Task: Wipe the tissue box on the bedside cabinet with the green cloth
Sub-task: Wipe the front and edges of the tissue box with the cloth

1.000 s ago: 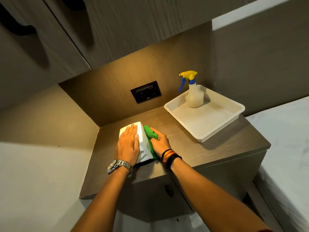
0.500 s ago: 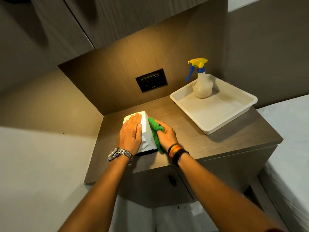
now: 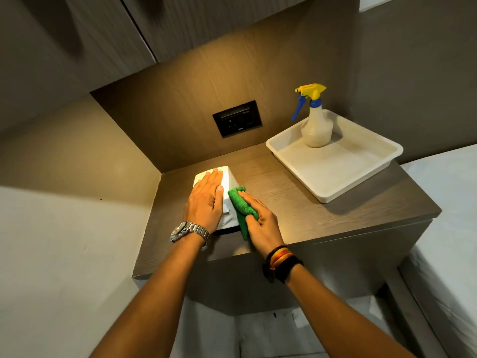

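A white tissue box (image 3: 228,180) stands on the left part of the wooden bedside cabinet (image 3: 309,215). My left hand (image 3: 205,202) lies flat on the box's top and holds it down, fingers together. My right hand (image 3: 260,222) presses a folded green cloth (image 3: 240,206) against the box's right side face. Much of the box's top is hidden under my left hand.
A white tray (image 3: 335,161) sits on the right rear of the cabinet with a spray bottle (image 3: 316,125) standing in it. A black socket plate (image 3: 237,118) is set in the back panel. A white bed (image 3: 449,215) borders the cabinet on the right; a wall closes the left.
My right hand with the cloth has slid a little along the box's right side. The left hand stays on top. The camera has dropped closer and shifted the view.
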